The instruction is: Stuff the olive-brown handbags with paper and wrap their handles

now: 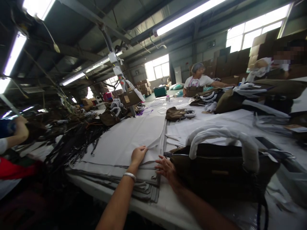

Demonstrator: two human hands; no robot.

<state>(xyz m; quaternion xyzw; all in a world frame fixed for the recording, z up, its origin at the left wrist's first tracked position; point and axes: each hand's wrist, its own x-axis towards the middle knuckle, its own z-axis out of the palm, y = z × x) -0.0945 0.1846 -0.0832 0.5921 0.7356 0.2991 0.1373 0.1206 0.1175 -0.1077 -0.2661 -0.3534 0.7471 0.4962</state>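
Note:
A thick stack of pale grey sheets (120, 137) lies on the table in front of me, its lower layers creased at the near edge. My left hand (139, 155), with a silver bracelet at the wrist, pinches the top sheet near its right side, and creases run out from the fingertips. Just right of the stack, my right hand (167, 168) has its fingers spread and holds nothing. Close beside it stands a dark brown handbag (216, 172) with a zipped top and handles wrapped in white padding. Part of the right forearm overlaps the bag's lower left.
Dark straps (74, 143) are heaped left of the stack. A small brown bag (176, 114) lies beyond it, and more wrapped bags (230, 100) pile up at the right. A metal post (120, 76) rises behind. Co-workers are across the table and at far left.

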